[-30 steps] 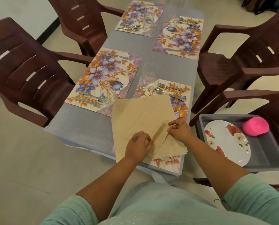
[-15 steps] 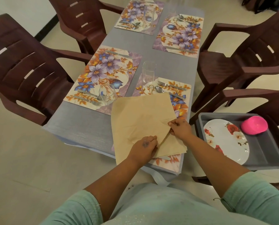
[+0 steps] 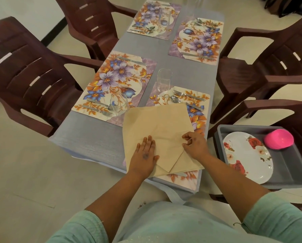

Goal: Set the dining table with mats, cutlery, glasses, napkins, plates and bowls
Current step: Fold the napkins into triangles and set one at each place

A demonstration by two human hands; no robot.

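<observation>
The left hand (image 3: 144, 156) lies flat on the beige napkin (image 3: 157, 127), fingers straight and close together, pressing the cloth down on the table (image 3: 94, 137). The right hand (image 3: 194, 145) bends at the knuckles, its thumb and fingertips pinching a fold of the napkin near its right edge. Both forearms reach forward from pale green sleeves. The napkin covers most of the nearest floral mat (image 3: 197, 116), just below a fork (image 3: 187, 94) and spoon (image 3: 175, 99). A glass (image 3: 164, 79) stands beyond them.
</observation>
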